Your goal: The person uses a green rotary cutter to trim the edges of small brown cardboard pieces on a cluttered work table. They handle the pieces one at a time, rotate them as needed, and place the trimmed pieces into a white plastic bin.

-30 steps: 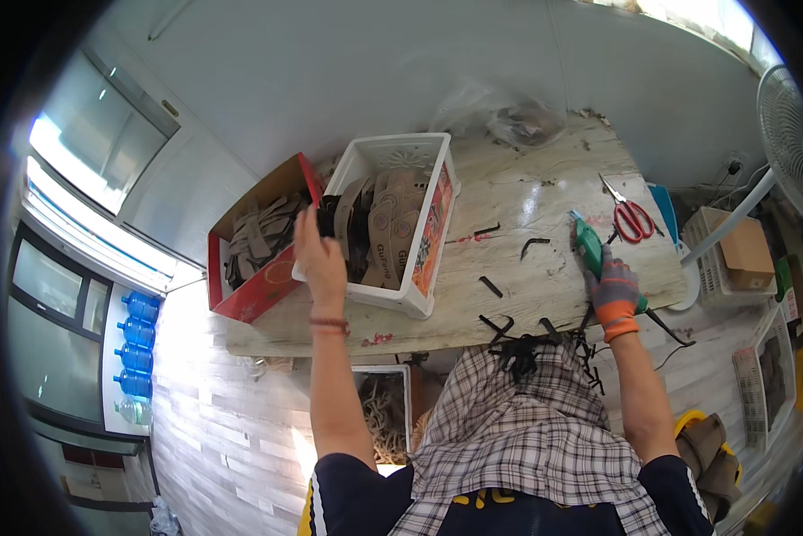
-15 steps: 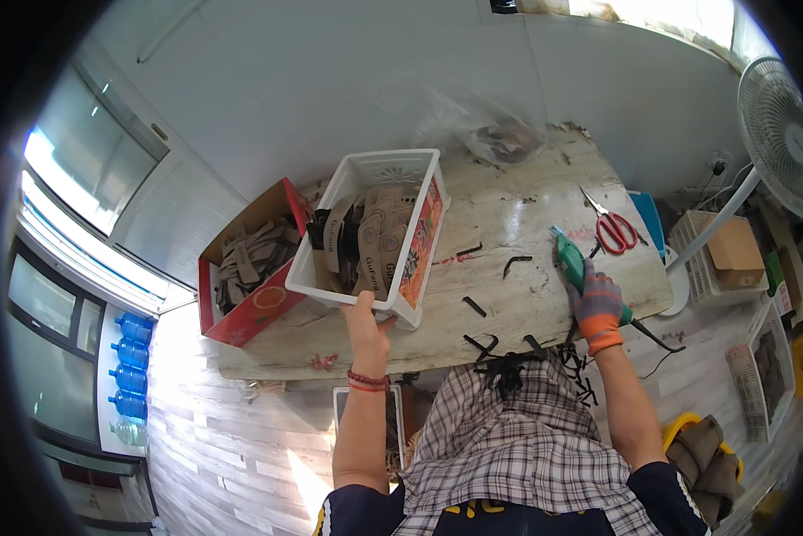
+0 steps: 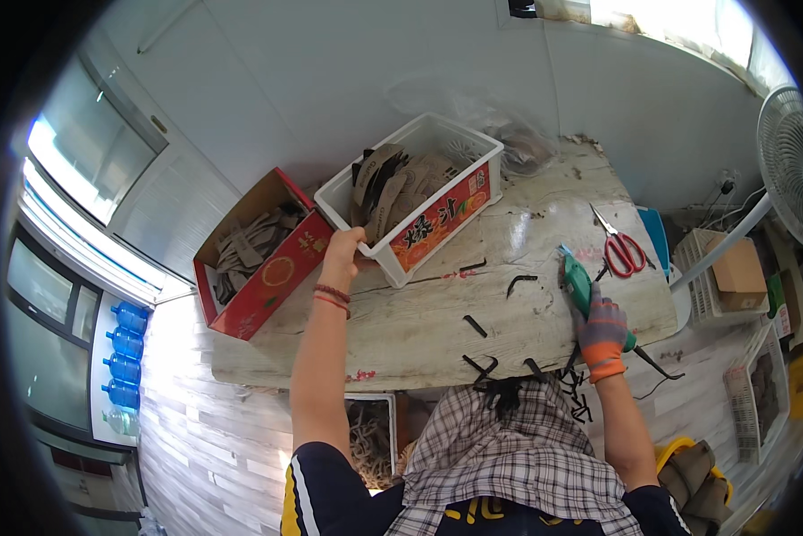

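Observation:
My bare left hand [image 3: 342,254] grips the near left corner of a white plastic crate [image 3: 484,154], fingers curled at its rim. Flat brown pieces with dark print [image 3: 415,186] and black strips fill part of that crate. My right hand [image 3: 601,330], in a grey and orange glove, is wrapped round a green corded hand tool [image 3: 577,282] lying at the table's right side. What kind of tool it is I cannot make out. Just beyond it lie red-handled scissors [image 3: 626,254], blades apart. Short black strips [image 3: 475,326] are scattered over the tabletop near my lap.
Left of the crate, a red cardboard box [image 3: 281,276] holds more brown strips. A crumpled clear plastic bag [image 3: 526,147] lies by the wall on the worn wooden table [image 3: 401,344]. A white fan [image 3: 794,165] and crates stand to the right; blue water bottles [image 3: 127,342] line the left.
My left hand has pushed the white crate farther back and turned it, so its printed long side now faces me more. The right hand keeps its hold on the green tool.

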A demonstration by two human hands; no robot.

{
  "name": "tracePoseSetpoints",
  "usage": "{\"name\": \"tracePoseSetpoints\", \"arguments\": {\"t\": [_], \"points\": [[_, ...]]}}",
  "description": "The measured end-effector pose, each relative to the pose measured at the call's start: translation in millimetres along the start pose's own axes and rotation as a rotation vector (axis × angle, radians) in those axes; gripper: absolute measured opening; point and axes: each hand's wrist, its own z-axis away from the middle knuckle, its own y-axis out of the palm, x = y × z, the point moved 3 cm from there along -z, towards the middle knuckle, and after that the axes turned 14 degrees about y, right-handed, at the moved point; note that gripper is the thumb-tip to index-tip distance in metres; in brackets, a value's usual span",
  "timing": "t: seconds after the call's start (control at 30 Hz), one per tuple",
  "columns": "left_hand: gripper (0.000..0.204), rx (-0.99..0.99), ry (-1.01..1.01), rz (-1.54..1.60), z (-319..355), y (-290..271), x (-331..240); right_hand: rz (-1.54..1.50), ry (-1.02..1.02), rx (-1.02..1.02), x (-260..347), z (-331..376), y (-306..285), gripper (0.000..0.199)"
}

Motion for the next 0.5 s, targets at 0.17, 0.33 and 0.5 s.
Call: {"name": "tracePoseSetpoints", "arguments": {"t": [0.17,0.33,0.5], "points": [[0.025,-0.227,0.256,-0.139,-61.7,-1.3,-22.4,-0.003,-0.009,0.030,2.3,1.1,-0.3,0.068],[0.047,-0.284,1.114,-1.075,-31.7,70.8,-60.2,0.030,0.018,0.019,-3.4,1.8,0.1,0.069],[0.067,0.143,1.190,-1.485,-4.8,108.0,-20.0,-0.010,0.010,-0.008,-4.4,-0.7,3.1,0.067]]}}
